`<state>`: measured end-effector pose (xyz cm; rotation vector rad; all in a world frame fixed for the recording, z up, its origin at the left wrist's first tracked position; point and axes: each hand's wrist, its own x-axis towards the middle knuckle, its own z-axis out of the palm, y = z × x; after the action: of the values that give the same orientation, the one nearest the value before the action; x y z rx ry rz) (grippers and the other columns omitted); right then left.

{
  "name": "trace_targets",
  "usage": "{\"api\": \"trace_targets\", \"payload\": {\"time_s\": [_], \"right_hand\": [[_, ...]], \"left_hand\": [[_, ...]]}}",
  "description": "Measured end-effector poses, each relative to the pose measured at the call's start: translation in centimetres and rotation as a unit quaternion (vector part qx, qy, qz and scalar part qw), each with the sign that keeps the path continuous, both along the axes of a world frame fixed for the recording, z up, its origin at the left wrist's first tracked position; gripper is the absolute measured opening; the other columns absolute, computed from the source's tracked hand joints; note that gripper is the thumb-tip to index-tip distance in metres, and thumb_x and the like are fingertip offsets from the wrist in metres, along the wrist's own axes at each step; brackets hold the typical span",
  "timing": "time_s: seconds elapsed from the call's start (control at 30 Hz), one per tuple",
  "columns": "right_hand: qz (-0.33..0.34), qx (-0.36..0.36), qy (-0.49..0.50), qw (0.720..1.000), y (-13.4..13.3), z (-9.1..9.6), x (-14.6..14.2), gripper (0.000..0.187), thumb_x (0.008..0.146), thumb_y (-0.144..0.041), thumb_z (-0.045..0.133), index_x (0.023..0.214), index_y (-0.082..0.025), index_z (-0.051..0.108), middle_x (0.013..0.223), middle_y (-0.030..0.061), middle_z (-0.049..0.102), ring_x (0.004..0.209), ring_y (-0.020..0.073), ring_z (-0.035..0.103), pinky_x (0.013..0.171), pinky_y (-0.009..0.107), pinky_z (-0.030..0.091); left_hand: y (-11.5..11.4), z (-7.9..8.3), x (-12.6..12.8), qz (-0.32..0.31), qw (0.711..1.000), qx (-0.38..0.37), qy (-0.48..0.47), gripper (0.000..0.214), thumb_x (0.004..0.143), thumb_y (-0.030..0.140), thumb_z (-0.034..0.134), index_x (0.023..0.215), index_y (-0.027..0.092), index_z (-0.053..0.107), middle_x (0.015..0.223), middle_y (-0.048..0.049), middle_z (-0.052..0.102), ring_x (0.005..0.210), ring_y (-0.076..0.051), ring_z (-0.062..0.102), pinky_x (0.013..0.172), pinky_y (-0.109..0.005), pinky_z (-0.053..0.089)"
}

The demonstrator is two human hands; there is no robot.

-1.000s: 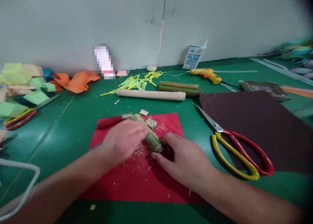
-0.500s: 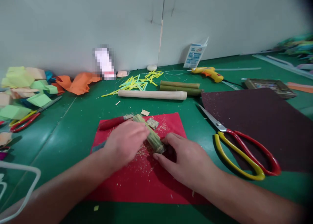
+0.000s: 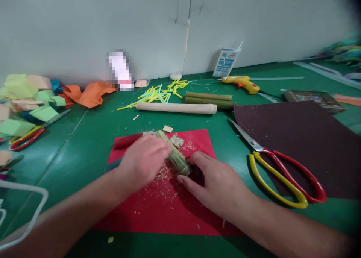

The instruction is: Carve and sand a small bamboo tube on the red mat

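A short length of green bamboo lies slantwise on a red sheet, among pale shavings. The thumb and fingers of my right hand close round its near end. My left hand, a little smeared by motion, has its fingers bunched against the bamboo's left side. What those fingers pinch, if anything, is hidden. Touching the bamboo's right side is a small speckled grey square. Just beyond my left hand lies a red-handled tool, its metal end partly visible near the bamboo's far end.
Large scissors with red and yellow handles lie at right, partly on a dark sheet. Behind are a pale stick, green bamboo lengths, yellow strips and a yellow glue gun. Folded papers fill the left.
My left hand has shifted slightly left along the bamboo, with its fingers still bunched. My right hand keeps its hold. The whole view has moved slightly.
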<state>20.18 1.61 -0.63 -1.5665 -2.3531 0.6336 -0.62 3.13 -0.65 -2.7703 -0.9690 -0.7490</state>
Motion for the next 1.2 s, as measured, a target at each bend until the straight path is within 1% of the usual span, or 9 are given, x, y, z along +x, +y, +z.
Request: {"api": "trace_targets", "payload": {"time_s": [0.07, 0.13, 0.3, 0.53, 0.6, 0.7, 0.8, 1.0, 1.2], "right_hand": [[0.006, 0.0, 0.008, 1.0, 0.0, 0.0, 0.0, 0.018, 0.078, -0.037, 0.054, 0.074, -0.022, 0.045, 0.072, -0.0009, 0.055, 0.06, 0.0144, 0.05, 0.052, 0.026, 0.031], [0.005, -0.002, 0.012, 1.0, 0.0, 0.1, -0.1, 0.018, 0.077, -0.037, 0.054, 0.074, -0.022, 0.046, 0.072, -0.0009, 0.055, 0.061, 0.0145, 0.05, 0.052, 0.026, 0.032], [-0.012, 0.0, 0.028, 1.0, 0.0, 0.2, 0.0, 0.02, 0.074, -0.039, 0.059, 0.08, -0.022, 0.051, 0.077, -0.0006, 0.057, 0.063, 0.0151, 0.052, 0.053, 0.027, 0.034], [0.009, 0.022, 0.037, 0.999, -0.2, 0.2, 0.3, 0.018, 0.08, -0.037, 0.054, 0.074, -0.021, 0.048, 0.072, -0.0003, 0.054, 0.061, 0.0141, 0.051, 0.053, 0.027, 0.034], [0.011, 0.023, 0.032, 0.999, -0.1, 0.3, 0.3, 0.017, 0.081, -0.036, 0.053, 0.074, -0.021, 0.048, 0.072, -0.0001, 0.054, 0.061, 0.0141, 0.051, 0.052, 0.026, 0.034], [0.001, 0.024, 0.035, 0.999, 0.0, 0.4, 0.2, 0.015, 0.079, -0.034, 0.055, 0.081, -0.021, 0.051, 0.079, 0.0009, 0.057, 0.066, 0.0153, 0.055, 0.055, 0.027, 0.038], [-0.007, 0.024, 0.035, 0.999, 0.1, 0.3, 0.2, 0.022, 0.074, -0.036, 0.06, 0.089, -0.021, 0.052, 0.085, 0.0017, 0.058, 0.07, 0.017, 0.057, 0.057, 0.028, 0.04], [0.004, 0.02, 0.019, 1.0, 0.1, 0.2, 0.2, 0.017, 0.08, -0.036, 0.055, 0.077, -0.02, 0.049, 0.077, 0.001, 0.055, 0.063, 0.0149, 0.052, 0.054, 0.028, 0.035], [0.02, 0.033, 0.021, 0.999, 0.0, 0.2, 0.2, 0.019, 0.082, -0.037, 0.053, 0.075, -0.02, 0.047, 0.074, 0.0008, 0.054, 0.061, 0.0142, 0.049, 0.053, 0.027, 0.033]], "left_hand": [[-0.4, 0.0, 0.3, -0.048, 0.998, -0.023, 0.022, 0.028, 0.091, 0.014, 0.038, 0.11, 0.011, 0.059, 0.11, -0.0074, 0.064, 0.105, -0.018, 0.057, 0.098, -0.038, 0.041], [-0.4, 0.0, 0.3, -0.063, 0.998, -0.022, 0.022, 0.027, 0.091, 0.013, 0.039, 0.108, 0.012, 0.059, 0.109, -0.0066, 0.065, 0.104, -0.016, 0.057, 0.1, -0.037, 0.04], [0.6, 0.3, 0.1, 0.006, 1.0, -0.013, -0.023, 0.021, 0.089, 0.015, 0.047, 0.101, 0.014, 0.063, 0.1, -0.0064, 0.067, 0.096, -0.016, 0.06, 0.092, -0.035, 0.046], [-1.2, 0.2, 1.1, -0.038, 0.999, -0.015, -0.005, 0.023, 0.091, 0.015, 0.043, 0.106, 0.014, 0.06, 0.107, -0.0069, 0.065, 0.104, -0.017, 0.058, 0.096, -0.038, 0.045], [-0.9, 0.1, 1.0, -0.025, 1.0, -0.013, -0.013, 0.023, 0.091, 0.016, 0.043, 0.106, 0.015, 0.06, 0.105, -0.0063, 0.066, 0.103, -0.018, 0.059, 0.094, -0.038, 0.047], [-0.1, -0.1, 0.6, -0.005, 0.999, -0.017, -0.041, 0.023, 0.089, 0.015, 0.045, 0.105, 0.017, 0.062, 0.101, -0.0058, 0.067, 0.1, -0.017, 0.06, 0.091, -0.036, 0.049], [0.5, -0.2, 0.1, 0.003, 0.999, -0.023, -0.05, 0.023, 0.088, 0.014, 0.048, 0.106, 0.016, 0.062, 0.102, -0.0059, 0.066, 0.101, -0.017, 0.059, 0.091, -0.036, 0.049], [0.3, 0.0, 0.5, 0.03, 0.999, 0.001, -0.043, 0.022, 0.088, 0.015, 0.047, 0.105, 0.014, 0.062, 0.1, -0.0083, 0.066, 0.098, -0.019, 0.06, 0.089, -0.038, 0.05], [-0.4, 0.2, 1.4, -0.038, 0.999, -0.016, -0.016, 0.023, 0.09, 0.016, 0.043, 0.107, 0.012, 0.06, 0.105, -0.0086, 0.065, 0.103, -0.019, 0.058, 0.092, -0.037, 0.048]]}}
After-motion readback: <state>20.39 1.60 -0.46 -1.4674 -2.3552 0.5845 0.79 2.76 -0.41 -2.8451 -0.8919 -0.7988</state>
